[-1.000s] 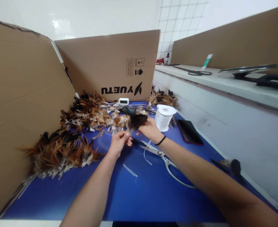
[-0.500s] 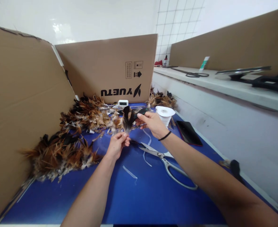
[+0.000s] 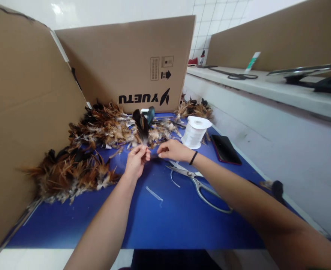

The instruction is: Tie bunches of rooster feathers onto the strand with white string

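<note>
In my left hand (image 3: 138, 159), thumb and fingers pinch the pale quill ends of a small bunch of dark feathers (image 3: 141, 125), which stand upright. One feather in the bunch has a dark green sheen. To its right, my right hand (image 3: 175, 150) is closed, its fingertips on a dark, blurred feather (image 3: 155, 157) low over the blue table (image 3: 182, 225). Silver scissors (image 3: 192, 175) lie with blades apart just below my right wrist. A thin, clear ribbon strip (image 3: 174, 179) runs under the blades, and a short cut strip (image 3: 154, 193) lies nearer me.
Brown feather strands (image 3: 78, 174) pile up along the left and back. A white ribbon spool (image 3: 195, 133) and a black phone (image 3: 226, 149) stand to the right. Cardboard panels (image 3: 103, 63) wall the left and back; a ledge (image 3: 227, 75) runs along the right.
The dark green feather has passed from my right hand into the bunch in my left. My right hand has come down to the dark feather at the table. The view has tilted downward.
</note>
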`<state>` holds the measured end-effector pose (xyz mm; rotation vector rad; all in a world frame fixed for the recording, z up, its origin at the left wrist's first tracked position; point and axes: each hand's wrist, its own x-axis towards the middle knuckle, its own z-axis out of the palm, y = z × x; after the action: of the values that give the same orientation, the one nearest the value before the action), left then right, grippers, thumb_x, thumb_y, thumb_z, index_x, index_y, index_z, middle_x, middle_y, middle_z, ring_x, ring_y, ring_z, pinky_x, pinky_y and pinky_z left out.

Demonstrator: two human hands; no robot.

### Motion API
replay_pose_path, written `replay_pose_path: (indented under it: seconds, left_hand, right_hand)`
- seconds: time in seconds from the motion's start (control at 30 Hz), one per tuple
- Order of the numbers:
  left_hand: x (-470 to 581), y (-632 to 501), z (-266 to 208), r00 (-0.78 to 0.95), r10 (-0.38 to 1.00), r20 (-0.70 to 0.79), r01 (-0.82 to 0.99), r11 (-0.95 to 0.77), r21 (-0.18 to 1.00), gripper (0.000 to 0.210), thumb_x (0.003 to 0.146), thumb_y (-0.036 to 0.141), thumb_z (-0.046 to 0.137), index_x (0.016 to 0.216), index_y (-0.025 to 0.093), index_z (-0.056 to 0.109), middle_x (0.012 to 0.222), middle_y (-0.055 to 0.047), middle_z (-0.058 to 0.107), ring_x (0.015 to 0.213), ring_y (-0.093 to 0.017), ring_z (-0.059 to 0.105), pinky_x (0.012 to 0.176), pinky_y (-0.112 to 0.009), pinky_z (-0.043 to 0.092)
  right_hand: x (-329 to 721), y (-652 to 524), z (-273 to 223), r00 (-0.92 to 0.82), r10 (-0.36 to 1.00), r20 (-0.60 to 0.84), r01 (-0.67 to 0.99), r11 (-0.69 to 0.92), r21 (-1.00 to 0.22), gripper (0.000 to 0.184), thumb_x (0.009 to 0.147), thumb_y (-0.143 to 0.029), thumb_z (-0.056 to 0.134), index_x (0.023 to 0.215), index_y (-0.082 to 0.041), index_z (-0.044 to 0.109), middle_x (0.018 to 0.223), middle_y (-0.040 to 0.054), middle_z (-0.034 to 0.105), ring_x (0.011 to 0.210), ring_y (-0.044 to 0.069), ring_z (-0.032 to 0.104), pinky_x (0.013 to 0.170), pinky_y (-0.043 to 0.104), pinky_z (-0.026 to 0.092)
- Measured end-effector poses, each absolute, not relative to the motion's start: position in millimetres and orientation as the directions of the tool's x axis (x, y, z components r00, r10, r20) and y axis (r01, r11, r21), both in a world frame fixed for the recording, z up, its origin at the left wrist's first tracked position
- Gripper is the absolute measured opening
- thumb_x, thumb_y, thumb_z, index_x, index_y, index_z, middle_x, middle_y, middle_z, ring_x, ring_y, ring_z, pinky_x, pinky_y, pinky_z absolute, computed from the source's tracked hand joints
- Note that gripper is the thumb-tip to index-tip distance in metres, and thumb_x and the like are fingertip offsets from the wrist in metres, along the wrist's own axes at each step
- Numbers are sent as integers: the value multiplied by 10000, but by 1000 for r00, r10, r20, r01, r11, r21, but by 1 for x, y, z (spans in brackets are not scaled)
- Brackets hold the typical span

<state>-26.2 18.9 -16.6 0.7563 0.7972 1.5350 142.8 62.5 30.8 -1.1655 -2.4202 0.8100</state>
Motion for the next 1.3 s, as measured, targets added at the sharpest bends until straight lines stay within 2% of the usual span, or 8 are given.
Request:
replay_pose_path:
  seconds: [0.13,0.23,0.37,0.47,0.57,0.8,0.9,1.3]
  left_hand:
    - [-29,20,-18,-170,985,29,-585,-124,801,291,587,311,802,718,133,614,622,16,586,469,-54,515,423,-160,397]
    - [-30,20,-17,-197,980,26,-583,-138,801,287,594,312,797,707,139,597,648,23,577,460,-42,495,415,-156,382]
    - [-30,19,-15,-222,975,5,-561,-132,817,294,603,331,789,703,150,580,721,17,602,440,-20,461,407,-153,361]
    - [-27,18,-14,-217,976,4,-544,-125,830,298,610,336,779,729,155,575,870,-6,650,437,-10,453,405,-162,360]
    - [-26,17,-14,-173,985,21,-530,-111,841,300,613,346,771,738,148,584,942,-26,659,442,-14,469,410,-175,372]
    - [-28,18,-16,-132,991,-9,-540,-65,839,302,598,337,781,728,132,602,649,15,599,442,-42,485,421,-170,388]
    - [-28,18,-17,-87,996,-29,-551,-24,834,300,593,321,786,727,119,609,598,14,584,445,-50,492,425,-170,397]
    - [-25,15,-14,52,996,-79,-518,94,850,207,650,253,757,716,87,650,596,-26,611,452,-54,515,444,-166,444]
  right_hand:
    - [138,62,22,-658,751,-50,707,594,-383,151,732,-272,645,835,-186,714,810,29,707,760,160,633,669,233,421]
    - [134,64,19,-674,739,-16,700,631,-335,110,733,-178,605,777,-188,705,809,32,707,781,161,631,678,229,413]
    - [137,69,22,-611,786,94,638,559,-529,103,742,-152,567,698,-186,653,665,0,681,634,130,610,616,225,427]
    - [141,70,26,-563,825,41,511,386,-768,101,754,-157,551,665,-187,589,602,-6,666,544,118,604,549,222,448]
    - [143,68,30,-559,829,10,428,299,-853,65,764,-151,542,749,-182,597,605,-6,661,489,112,587,489,224,448]
    - [148,59,53,-579,720,382,570,693,-442,149,784,-125,568,842,-173,697,859,56,699,830,189,634,783,311,448]
    - [150,54,62,-582,665,468,593,741,-315,124,807,-139,564,824,-161,685,843,71,674,811,186,610,773,312,438]
    - [150,49,69,-620,570,539,532,810,-245,140,867,-185,503,862,-176,644,870,58,645,813,168,582,761,287,425]
